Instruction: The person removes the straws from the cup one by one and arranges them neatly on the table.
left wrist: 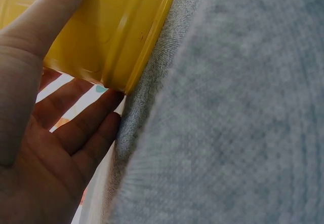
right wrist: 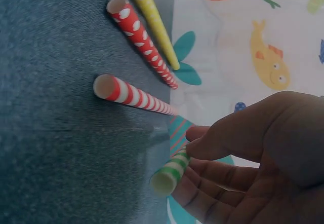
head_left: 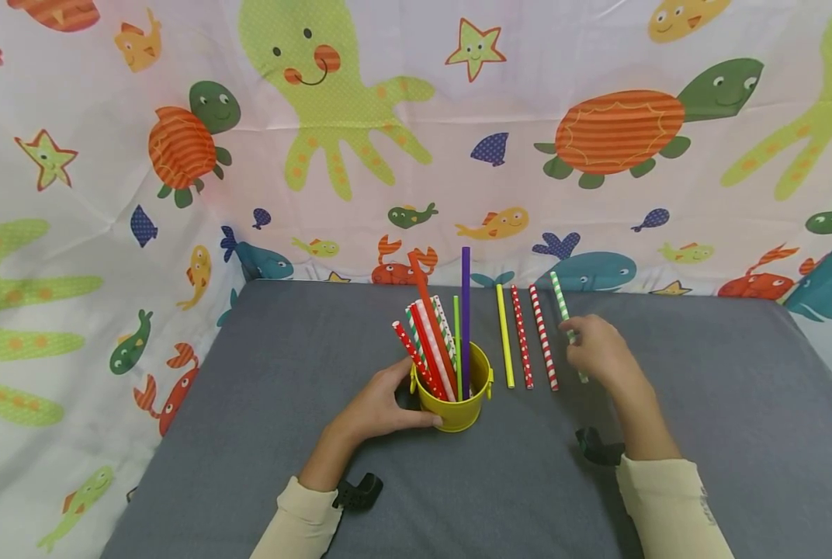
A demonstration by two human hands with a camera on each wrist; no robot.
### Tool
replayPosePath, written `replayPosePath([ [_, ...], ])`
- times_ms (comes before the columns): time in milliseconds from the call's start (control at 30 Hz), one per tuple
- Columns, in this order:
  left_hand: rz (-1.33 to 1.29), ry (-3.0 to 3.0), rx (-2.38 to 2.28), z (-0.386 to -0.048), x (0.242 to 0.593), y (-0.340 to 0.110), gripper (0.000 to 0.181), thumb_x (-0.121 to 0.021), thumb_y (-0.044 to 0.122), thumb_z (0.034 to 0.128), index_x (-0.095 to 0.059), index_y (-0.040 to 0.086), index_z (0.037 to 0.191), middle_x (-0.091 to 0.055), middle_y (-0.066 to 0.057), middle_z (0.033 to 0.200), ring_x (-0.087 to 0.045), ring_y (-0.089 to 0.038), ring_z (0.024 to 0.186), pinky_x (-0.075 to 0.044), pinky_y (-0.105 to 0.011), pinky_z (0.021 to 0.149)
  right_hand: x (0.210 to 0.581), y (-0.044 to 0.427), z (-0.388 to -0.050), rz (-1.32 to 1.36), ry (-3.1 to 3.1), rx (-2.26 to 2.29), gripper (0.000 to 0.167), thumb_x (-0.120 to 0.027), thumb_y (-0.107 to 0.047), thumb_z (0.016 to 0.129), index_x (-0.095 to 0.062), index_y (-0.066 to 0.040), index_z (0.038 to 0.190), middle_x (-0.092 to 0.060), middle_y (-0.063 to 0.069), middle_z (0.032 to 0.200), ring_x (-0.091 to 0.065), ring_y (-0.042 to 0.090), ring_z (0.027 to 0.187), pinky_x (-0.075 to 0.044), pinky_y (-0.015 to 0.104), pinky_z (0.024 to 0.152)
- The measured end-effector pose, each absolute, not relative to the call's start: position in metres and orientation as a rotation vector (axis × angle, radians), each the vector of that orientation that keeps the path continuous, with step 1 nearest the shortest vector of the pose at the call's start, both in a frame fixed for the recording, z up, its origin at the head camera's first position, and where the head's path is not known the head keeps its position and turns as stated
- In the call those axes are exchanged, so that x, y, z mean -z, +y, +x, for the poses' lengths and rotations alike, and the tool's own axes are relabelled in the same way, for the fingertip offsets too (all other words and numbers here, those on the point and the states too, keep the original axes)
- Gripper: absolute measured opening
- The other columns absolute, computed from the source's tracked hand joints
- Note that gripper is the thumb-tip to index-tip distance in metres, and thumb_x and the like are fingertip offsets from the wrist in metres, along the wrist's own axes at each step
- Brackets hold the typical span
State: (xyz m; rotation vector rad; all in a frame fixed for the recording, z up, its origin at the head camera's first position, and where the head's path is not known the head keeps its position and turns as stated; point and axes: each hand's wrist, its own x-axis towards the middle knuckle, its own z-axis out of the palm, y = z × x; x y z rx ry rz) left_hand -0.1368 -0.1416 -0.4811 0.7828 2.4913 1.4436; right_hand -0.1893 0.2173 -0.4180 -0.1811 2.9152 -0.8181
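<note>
A yellow bucket [head_left: 456,417] full of paper straws stands on the grey table, tall purple straw [head_left: 466,310] and orange-red straw [head_left: 423,291] rising highest. My left hand [head_left: 381,404] holds the bucket's left side, thumb across its front; the left wrist view shows the thumb on the yellow wall [left wrist: 101,36] and fingers behind. My right hand [head_left: 601,353] pinches a green-and-white striped straw [head_left: 559,295] between thumb and fingers, also seen in the right wrist view, where the hand [right wrist: 253,158] grips the striped straw [right wrist: 174,173]. Whether that straw touches the table I cannot tell.
Between bucket and right hand lie a yellow straw [head_left: 504,334], a red straw with white marks [head_left: 521,334] and a red-and-white striped straw [head_left: 544,338], roughly side by side. A sea-animal curtain [head_left: 444,155] hangs behind the grey table [head_left: 248,435].
</note>
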Motion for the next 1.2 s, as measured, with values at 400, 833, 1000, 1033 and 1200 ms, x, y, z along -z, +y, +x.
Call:
replayPosePath([
  [400,0.807,2.493,-1.450,-0.137,0.482,-0.142,0.087,-0.090,0.040,0.0738,-0.045,0.025,0.146,-0.056,0.011,0.133,-0.056,-0.010,0.115,-0.044,-0.038,0.104,0.432,0.218,-0.198,-0.187,2.883,0.688,0.049,-0.057,0.007,0.072,-0.065,0.010,0.120,-0.060,0.034,0.118,-0.054,0.040,0.098,-0.046,0.054,0.080],
  [833,0.781,2.499,-1.429,-0.138,0.482,-0.142,0.088,-0.090,0.041,0.0740,-0.044,0.026,0.147,-0.055,0.012,0.134,-0.055,-0.009,0.116,-0.043,-0.039,0.105,0.438,0.218,-0.197,-0.199,2.899,0.662,0.049,-0.061,0.004,0.072,-0.064,0.009,0.120,-0.060,0.034,0.113,-0.054,0.042,0.098,-0.045,0.057,0.084],
  [1000,0.772,2.504,-1.421,-0.137,0.483,-0.142,0.088,-0.090,0.043,0.0737,-0.044,0.027,0.147,-0.056,0.012,0.134,-0.055,-0.009,0.116,-0.043,-0.039,0.105,0.440,0.221,-0.196,-0.198,2.910,0.664,0.048,-0.062,0.001,0.074,-0.064,0.008,0.121,-0.061,0.031,0.109,-0.054,0.042,0.097,-0.045,0.058,0.085],
  [1033,0.767,2.507,-1.418,-0.137,0.483,-0.142,0.088,-0.090,0.044,0.0736,-0.044,0.027,0.147,-0.055,0.013,0.134,-0.055,-0.009,0.116,-0.043,-0.039,0.105,0.440,0.221,-0.196,-0.196,2.911,0.668,0.048,-0.062,0.000,0.075,-0.063,0.008,0.122,-0.060,0.031,0.109,-0.054,0.042,0.097,-0.045,0.059,0.085],
  [1200,0.778,2.510,-1.426,-0.137,0.483,-0.142,0.089,-0.090,0.043,0.0738,-0.044,0.025,0.148,-0.056,0.011,0.135,-0.055,-0.010,0.116,-0.044,-0.040,0.105,0.439,0.220,-0.192,-0.191,2.943,0.682,0.046,-0.062,-0.003,0.078,-0.062,0.007,0.123,-0.058,0.030,0.107,-0.053,0.040,0.093,-0.046,0.059,0.081],
])
